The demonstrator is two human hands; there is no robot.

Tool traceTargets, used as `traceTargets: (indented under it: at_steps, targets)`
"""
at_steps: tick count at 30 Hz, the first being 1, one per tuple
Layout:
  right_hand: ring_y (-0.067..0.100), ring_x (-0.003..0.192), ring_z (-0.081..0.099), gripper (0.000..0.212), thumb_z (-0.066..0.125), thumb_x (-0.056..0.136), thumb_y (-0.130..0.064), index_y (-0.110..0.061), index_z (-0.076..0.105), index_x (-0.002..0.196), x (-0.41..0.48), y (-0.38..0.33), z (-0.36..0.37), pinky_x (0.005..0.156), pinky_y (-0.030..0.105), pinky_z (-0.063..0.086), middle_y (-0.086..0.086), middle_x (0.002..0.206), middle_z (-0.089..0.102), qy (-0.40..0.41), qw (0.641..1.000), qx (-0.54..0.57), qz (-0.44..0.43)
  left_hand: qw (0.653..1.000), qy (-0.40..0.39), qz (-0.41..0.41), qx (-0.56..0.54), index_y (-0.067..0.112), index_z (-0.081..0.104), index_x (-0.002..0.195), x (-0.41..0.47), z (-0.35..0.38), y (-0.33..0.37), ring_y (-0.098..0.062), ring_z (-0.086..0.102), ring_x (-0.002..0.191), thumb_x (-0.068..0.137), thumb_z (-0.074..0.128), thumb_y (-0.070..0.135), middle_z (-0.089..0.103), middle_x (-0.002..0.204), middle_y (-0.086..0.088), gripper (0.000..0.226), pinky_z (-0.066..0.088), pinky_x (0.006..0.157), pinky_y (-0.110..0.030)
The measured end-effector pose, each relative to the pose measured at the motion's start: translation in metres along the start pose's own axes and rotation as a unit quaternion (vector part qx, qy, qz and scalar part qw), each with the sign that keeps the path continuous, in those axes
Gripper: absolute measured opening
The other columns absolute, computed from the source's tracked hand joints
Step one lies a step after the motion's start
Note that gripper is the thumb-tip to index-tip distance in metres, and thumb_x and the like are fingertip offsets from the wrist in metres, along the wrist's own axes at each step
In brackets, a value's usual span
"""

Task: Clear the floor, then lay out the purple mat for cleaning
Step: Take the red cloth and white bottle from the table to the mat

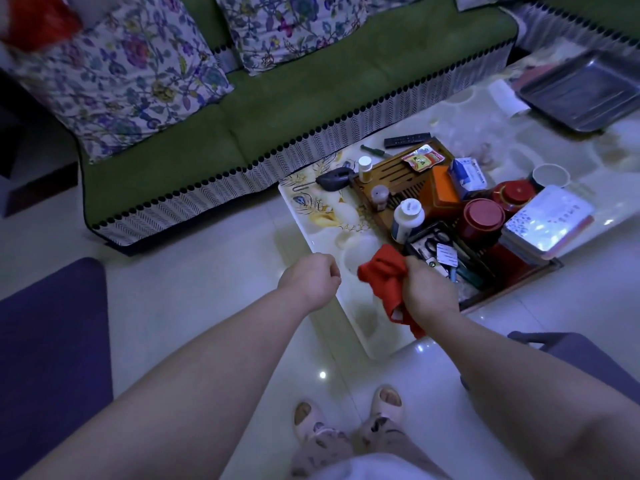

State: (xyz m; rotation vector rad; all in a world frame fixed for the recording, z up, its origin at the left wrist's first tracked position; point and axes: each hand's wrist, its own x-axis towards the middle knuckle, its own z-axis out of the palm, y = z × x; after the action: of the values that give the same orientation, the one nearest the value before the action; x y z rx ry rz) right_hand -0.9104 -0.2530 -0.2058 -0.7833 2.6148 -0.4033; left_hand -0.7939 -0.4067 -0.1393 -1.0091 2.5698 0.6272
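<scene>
1. Floor (194, 282) at the near left is carrying the purple mat (52, 341), which is lying apparently flat and running out of view at the left edge.
2. Neither of the hands is touching the floor or the mat. The right hand (427, 292) is clutching a bunched red cloth (382, 278) above the near corner of the worktop (332, 209). The left hand (310, 282) is hanging just beside it, clenched into a fist and grasping nothing.
3. Clearing seems to be the step in hand, with the cloth looking like something being taken off the floor. It is probably worth keeping it bunched so no tail is dragging. The bare near corner is offering a safer landing spot than the crowded tray further right.
4. Beyond the hands, a white bottle (408, 216), red tins (483, 218), a red-and-yellow sachet (423, 160) and a blue-and-white box (467, 174) are crowding the worktop. A green sofa (277, 126) is standing behind them at the far left.
5. Print is showing on the sachet, box and bottle, but it is coming out too blurred to read, so no brand is coming through.
</scene>
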Motion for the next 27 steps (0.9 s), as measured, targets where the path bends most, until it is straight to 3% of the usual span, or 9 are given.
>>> traceTargets:
  at_steps: [3, 7, 13, 17, 20, 24, 27]
  targets:
    - [0.034, 0.096, 0.062, 0.018, 0.038, 0.091, -0.021, -0.020, 0.050, 0.104, 0.001, 0.014, -0.020, 0.075, 0.039, 0.044, 0.006, 0.104, 0.063, 0.074, 0.993, 0.072, 0.055, 1.000, -0.008, 0.007, 0.006, 0.025, 0.060, 0.087, 0.003, -0.002, 0.007, -0.021, 0.059, 0.096, 0.090, 0.050, 0.021, 0.062, 0.094, 0.004, 0.011, 0.044, 0.069, -0.027]
    - [0.036, 0.094, 0.062, 0.019, 0.039, 0.091, -0.021, -0.017, 0.050, 0.106, -0.004, 0.045, -0.038, 0.074, 0.040, 0.043, 0.009, 0.103, 0.062, 0.126, 0.985, 0.072, 0.096, 0.999, -0.032, 0.014, 0.030, 0.022, 0.062, 0.102, 0.012, 0.006, 0.019, -0.022, 0.058, 0.104, 0.091, 0.050, 0.023, 0.063, 0.113, 0.002, 0.016, 0.043, 0.072, -0.027]
    - [0.037, 0.091, 0.059, 0.025, 0.039, 0.089, -0.013, -0.019, 0.051, 0.110, -0.028, 0.086, -0.041, 0.069, 0.034, 0.036, 0.010, 0.100, 0.063, 0.105, 0.976, 0.133, 0.134, 0.991, -0.101, 0.042, 0.081, 0.017, 0.051, 0.123, 0.029, 0.036, 0.049, -0.024, 0.056, 0.112, 0.090, 0.056, 0.026, 0.059, 0.124, -0.003, 0.035, 0.044, 0.079, -0.029]
    - [0.037, 0.098, 0.057, 0.033, 0.039, 0.089, -0.006, -0.016, 0.051, 0.118, -0.037, 0.105, -0.033, 0.071, 0.037, 0.041, 0.014, 0.109, 0.062, 0.076, 0.961, 0.214, 0.159, 0.988, -0.130, 0.048, 0.071, 0.012, 0.043, 0.129, 0.037, 0.060, 0.070, -0.029, 0.056, 0.110, 0.085, 0.064, 0.031, 0.058, 0.123, -0.009, 0.052, 0.049, 0.082, -0.036]
    - [0.033, 0.096, 0.055, 0.038, 0.037, 0.090, -0.008, -0.019, 0.051, 0.124, -0.038, 0.114, -0.031, 0.066, 0.034, 0.042, 0.010, 0.107, 0.057, 0.046, 0.924, 0.307, 0.222, 0.988, -0.142, 0.060, -0.005, 0.017, 0.049, 0.126, 0.042, 0.077, 0.084, -0.023, 0.058, 0.110, 0.076, 0.071, 0.047, 0.059, 0.122, -0.002, 0.062, 0.049, 0.087, -0.036]
    - [0.028, 0.096, 0.061, 0.028, 0.044, 0.086, -0.005, -0.025, 0.059, 0.098, -0.035, 0.120, -0.028, 0.086, 0.036, 0.047, 0.011, 0.106, 0.066, 0.004, 0.869, 0.430, 0.244, 0.981, -0.126, 0.134, -0.068, 0.025, 0.057, 0.116, 0.039, 0.083, 0.113, -0.012, 0.059, 0.098, 0.065, 0.078, 0.056, 0.061, 0.103, 0.012, 0.063, 0.048, 0.081, -0.029]
    - [0.018, 0.076, 0.061, 0.032, 0.043, 0.089, 0.002, -0.025, 0.060, 0.094, -0.034, 0.117, -0.030, 0.068, 0.022, 0.052, 0.007, 0.090, 0.068, -0.039, 0.836, 0.493, 0.239, 0.977, -0.090, 0.180, -0.076, 0.030, 0.063, 0.090, 0.038, 0.083, 0.131, -0.011, 0.061, 0.090, 0.067, 0.078, 0.052, 0.062, 0.085, 0.015, 0.036, 0.046, 0.073, -0.027]
